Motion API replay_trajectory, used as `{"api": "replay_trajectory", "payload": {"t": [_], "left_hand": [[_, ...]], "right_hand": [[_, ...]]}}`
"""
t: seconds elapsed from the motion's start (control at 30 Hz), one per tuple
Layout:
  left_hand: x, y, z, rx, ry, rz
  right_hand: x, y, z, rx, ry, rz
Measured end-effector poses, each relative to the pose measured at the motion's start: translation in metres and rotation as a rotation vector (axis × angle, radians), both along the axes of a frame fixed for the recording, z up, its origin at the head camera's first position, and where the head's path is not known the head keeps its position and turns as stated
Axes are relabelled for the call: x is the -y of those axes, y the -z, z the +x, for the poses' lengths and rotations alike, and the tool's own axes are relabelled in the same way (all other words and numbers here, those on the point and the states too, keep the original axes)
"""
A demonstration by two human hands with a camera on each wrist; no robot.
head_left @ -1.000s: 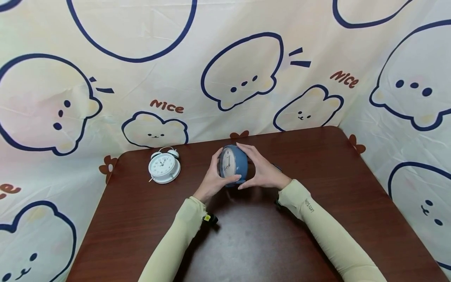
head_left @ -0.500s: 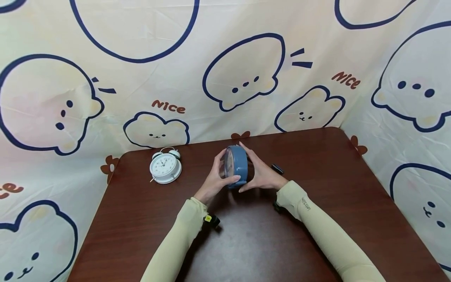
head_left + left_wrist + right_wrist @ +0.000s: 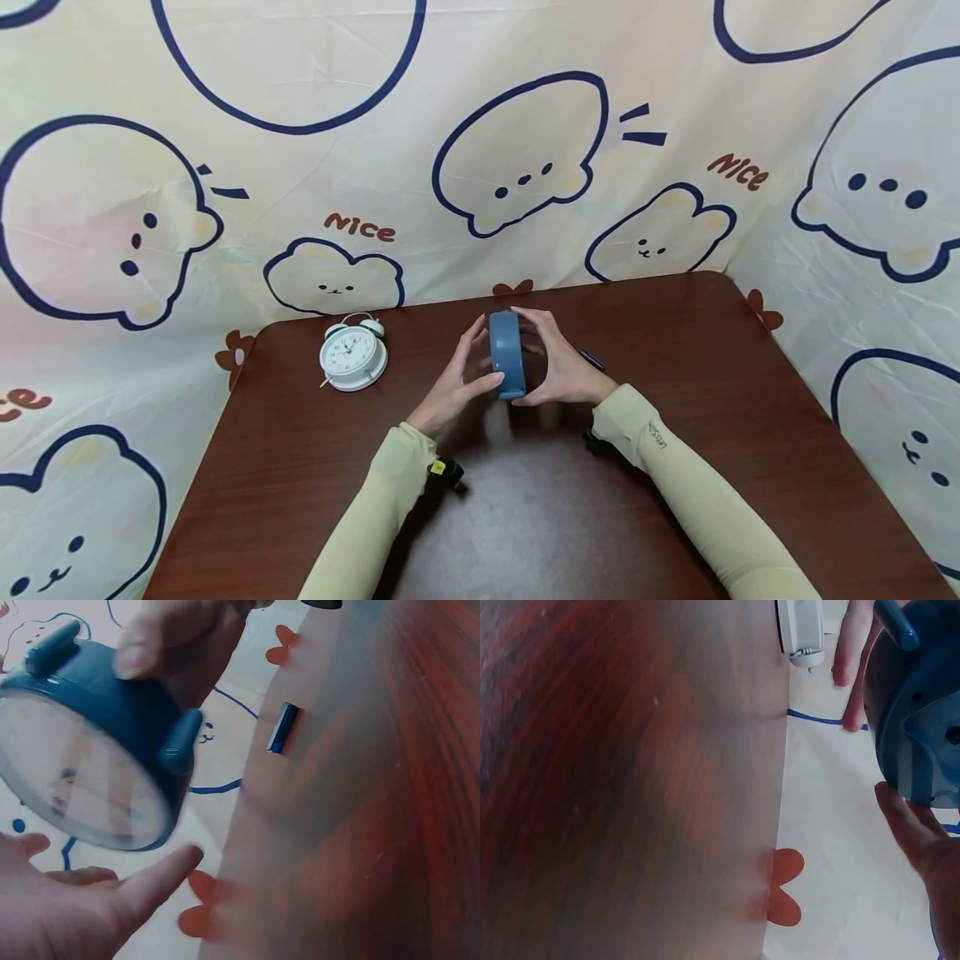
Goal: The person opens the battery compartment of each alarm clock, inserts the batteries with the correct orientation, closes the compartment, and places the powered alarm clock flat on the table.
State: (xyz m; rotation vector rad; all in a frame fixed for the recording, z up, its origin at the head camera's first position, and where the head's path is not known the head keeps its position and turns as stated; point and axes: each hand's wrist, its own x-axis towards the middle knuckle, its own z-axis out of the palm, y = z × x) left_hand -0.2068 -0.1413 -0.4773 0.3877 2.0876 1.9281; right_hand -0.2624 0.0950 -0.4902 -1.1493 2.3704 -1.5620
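A blue alarm clock (image 3: 507,354) is held up over the far middle of the table, seen edge-on in the head view. My right hand (image 3: 564,365) grips it by the rim, with fingers on one side and thumb at the other. Its round pale face (image 3: 82,772) points towards my left hand (image 3: 450,385). The left fingers and thumb are spread around the face side, and a gap shows between them and the clock in the left wrist view. In the right wrist view, the back of the clock (image 3: 930,742) shows, partly cut off by the frame.
A white twin-bell alarm clock (image 3: 351,357) stands at the back left of the brown table (image 3: 510,517). Right of the hands lies a small dark cylinder (image 3: 283,729) with a blue end. A printed cloth (image 3: 480,167) hangs behind the table.
The blue clock has turned so its face swings out of the head view and only its edge shows. The left fingers have loosened from it; the right hand has stayed on it.
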Motion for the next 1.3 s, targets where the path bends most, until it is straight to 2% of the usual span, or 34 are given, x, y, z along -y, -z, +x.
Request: {"api": "replay_trajectory", "payload": {"t": [0.13,0.33,0.43,0.53,0.73,0.97,1.13,1.2,1.3], "left_hand": [[0.003,-0.006,0.003,-0.072,-0.061,-0.045],[-0.004,-0.012,0.007,-0.225,-0.146,-0.197],[-0.008,-0.012,0.007,-0.273,-0.166,-0.252],[-0.009,-0.012,0.007,-0.282,-0.163,-0.266],[-0.008,-0.011,0.007,-0.252,-0.183,-0.203],[-0.002,-0.009,0.005,-0.117,-0.189,-0.075],[0.005,-0.008,0.002,-0.075,-0.180,0.032],[0.008,-0.008,0.002,-0.054,-0.172,0.051],[0.010,-0.008,0.002,-0.023,-0.154,0.052]], "right_hand": [[-0.002,0.000,-0.002,-0.076,0.026,0.067],[-0.003,-0.001,-0.004,-0.092,0.025,0.099],[-0.002,0.000,-0.005,-0.091,0.030,0.130],[-0.002,0.002,-0.005,-0.106,0.042,0.154],[-0.003,0.003,-0.005,-0.108,0.057,0.170],[-0.015,0.010,-0.007,0.021,0.047,0.134],[-0.018,0.011,-0.006,0.200,-0.003,0.086],[-0.016,0.010,-0.006,0.294,-0.025,0.055],[-0.013,0.010,-0.005,0.366,-0.034,0.032]]}}
